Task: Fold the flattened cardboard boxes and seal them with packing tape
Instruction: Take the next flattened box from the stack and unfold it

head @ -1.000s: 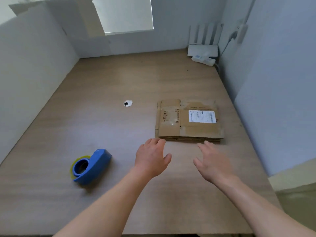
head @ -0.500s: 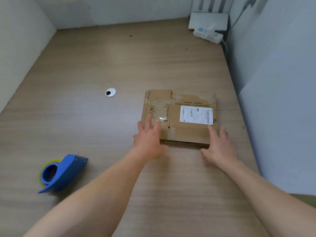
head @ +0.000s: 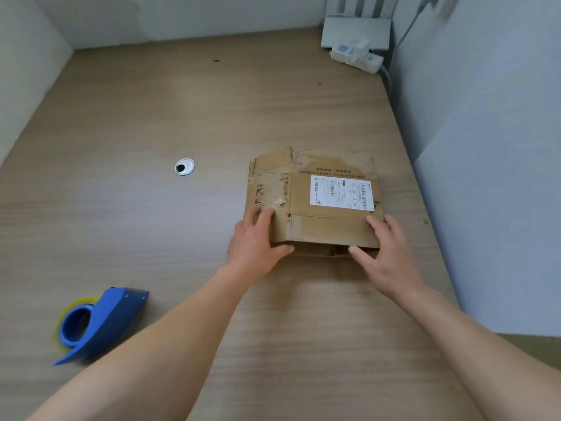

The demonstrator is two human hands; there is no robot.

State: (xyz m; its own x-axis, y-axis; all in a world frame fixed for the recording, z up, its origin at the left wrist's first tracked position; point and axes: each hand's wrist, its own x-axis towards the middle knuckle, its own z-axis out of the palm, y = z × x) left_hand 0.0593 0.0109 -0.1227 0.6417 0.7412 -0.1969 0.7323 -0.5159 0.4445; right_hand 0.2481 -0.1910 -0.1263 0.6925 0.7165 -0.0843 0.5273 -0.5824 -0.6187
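Head view, single frame.

Flattened cardboard box (head: 312,208): lies on the wooden worktop (head: 151,117), right of centre and near the grey wall panel (head: 485,177) on the right. A white shipping label (head: 341,192) with barcodes sits on its upper face, right half. Far edge is ragged with torn tape residue. Near edge sits slightly raised; a darker cardboard layer shows beneath it. Cannot tell whether that layer is part of the same box or a separate piece.

Left hand (head: 258,241): at the box's near left corner. Fingers (head: 264,215) lie on the top face, thumb runs along the near edge below them. Grip is closed around the corner, a pinch on the cardboard.

Right hand (head: 385,256): at the near right corner, mirrored. Fingers (head: 378,226) rest on the top face, thumb is tucked against the near edge. Grip likewise pinches the cardboard.

Both forearms are bare and reach in from the bottom of the view.

Blue tape dispenser (head: 103,323): on the worktop at lower left, well apart from the box, roll loaded, untouched by either hand.

Other items: round cable grommet (head: 184,167) in the worktop, left of the box. White power strip (head: 356,56) in the far right corner, with a pale flat device (head: 355,33) just behind it.
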